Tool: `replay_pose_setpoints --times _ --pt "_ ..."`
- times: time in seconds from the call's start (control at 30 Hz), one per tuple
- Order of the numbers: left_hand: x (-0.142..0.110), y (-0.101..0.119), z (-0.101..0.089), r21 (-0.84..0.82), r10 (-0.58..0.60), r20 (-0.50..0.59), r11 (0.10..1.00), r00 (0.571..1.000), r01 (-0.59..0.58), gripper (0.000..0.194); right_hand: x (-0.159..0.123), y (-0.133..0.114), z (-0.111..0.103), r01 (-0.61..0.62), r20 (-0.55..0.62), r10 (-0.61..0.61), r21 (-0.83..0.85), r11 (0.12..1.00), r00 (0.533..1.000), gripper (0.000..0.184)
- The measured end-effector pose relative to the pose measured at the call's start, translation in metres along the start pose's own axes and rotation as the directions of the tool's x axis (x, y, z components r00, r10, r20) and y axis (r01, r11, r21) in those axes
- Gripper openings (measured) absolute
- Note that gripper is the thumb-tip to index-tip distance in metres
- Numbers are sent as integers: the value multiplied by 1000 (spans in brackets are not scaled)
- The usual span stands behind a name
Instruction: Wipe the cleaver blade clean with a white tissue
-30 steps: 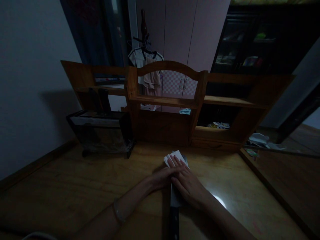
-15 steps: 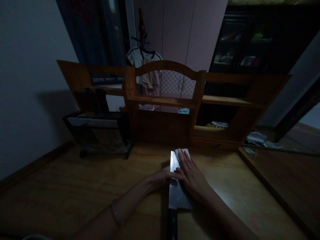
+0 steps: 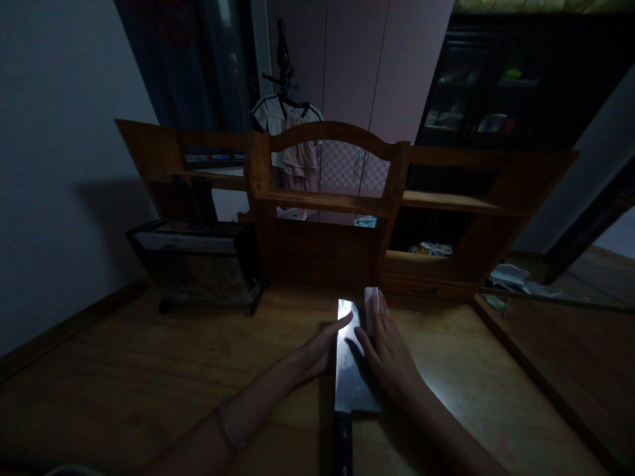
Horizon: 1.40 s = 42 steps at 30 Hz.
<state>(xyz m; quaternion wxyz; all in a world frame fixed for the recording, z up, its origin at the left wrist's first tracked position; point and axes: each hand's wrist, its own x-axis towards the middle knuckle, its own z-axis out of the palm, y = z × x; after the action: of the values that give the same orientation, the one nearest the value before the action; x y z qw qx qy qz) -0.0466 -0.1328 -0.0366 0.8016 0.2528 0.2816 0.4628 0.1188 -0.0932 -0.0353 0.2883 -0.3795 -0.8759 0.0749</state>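
A cleaver [image 3: 353, 387] with a broad shiny blade lies flat in front of me, its black handle towards me. My left hand [image 3: 317, 350] grips the blade from its left side, thumb on top near the far end and the other fingers out of sight, beneath or beside it. To the right of the blade, my right hand [image 3: 391, 354] is closed on a folded white cloth or paper wipe [image 3: 370, 309], its fingers flat along it. My right thumb points towards the blade; whether it touches cannot be told.
The wooden tabletop [image 3: 198, 370] spreads around the cleaver. At the back left stands a dark knife block [image 3: 198, 264] with black handles sticking up. A wooden shelf unit [image 3: 322, 251] lines the back edge. Beyond the right edge lie white papers or bags [image 3: 510, 272].
My right hand has drawn the white wipe off the blade's edge, to the right, and the wipe now stands more upright. The left thumb shows plainly on the blade. The cleaver has barely moved.
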Motion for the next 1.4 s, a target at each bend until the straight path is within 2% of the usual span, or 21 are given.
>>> replay_pose_setpoints --times 0.07,0.17,0.27,0.53,0.77,0.9,1.03,1.13,1.2,1.4 --pt "3 0 -3 -38 29 58 999 998 -27 58 2 -9 -6 83 37 -84 20 996 996 71" --pt "7 -1 -7 -74 68 101 995 993 -61 65 0 -21 -9 210 188 -221 76 975 957 67" --pt "8 -2 -10 -82 79 105 994 991 -70 68 -2 -25 -8 256 282 -277 109 961 919 63" --pt "5 1 -4 -86 62 80 995 995 -55 69 0 -8 -2 157 255 -156 18 987 954 62" --pt "5 0 -3 -98 108 109 990 988 -97 68 -4 1 7 41 106 -30 -106 994 994 72" --pt "5 0 -4 -77 97 84 993 992 -90 63 -4 -6 1 92 67 -89 -51 994 994 70" --pt "4 0 -1 -56 84 20 995 996 -82 61 -7 -24 -6 227 188 -232 45 973 954 67" --pt "3 1 1 -44 71 -40 996 997 -73 62 -11 -33 -8 288 269 -294 65 956 917 67" --pt "3 1 1 -48 77 -41 996 996 -79 61 -11 -34 -8 289 286 -292 52 956 913 67" --pt "7 -2 -7 -78 113 73 991 991 -108 59 -7 -24 -5 225 260 -215 -9 974 942 66"
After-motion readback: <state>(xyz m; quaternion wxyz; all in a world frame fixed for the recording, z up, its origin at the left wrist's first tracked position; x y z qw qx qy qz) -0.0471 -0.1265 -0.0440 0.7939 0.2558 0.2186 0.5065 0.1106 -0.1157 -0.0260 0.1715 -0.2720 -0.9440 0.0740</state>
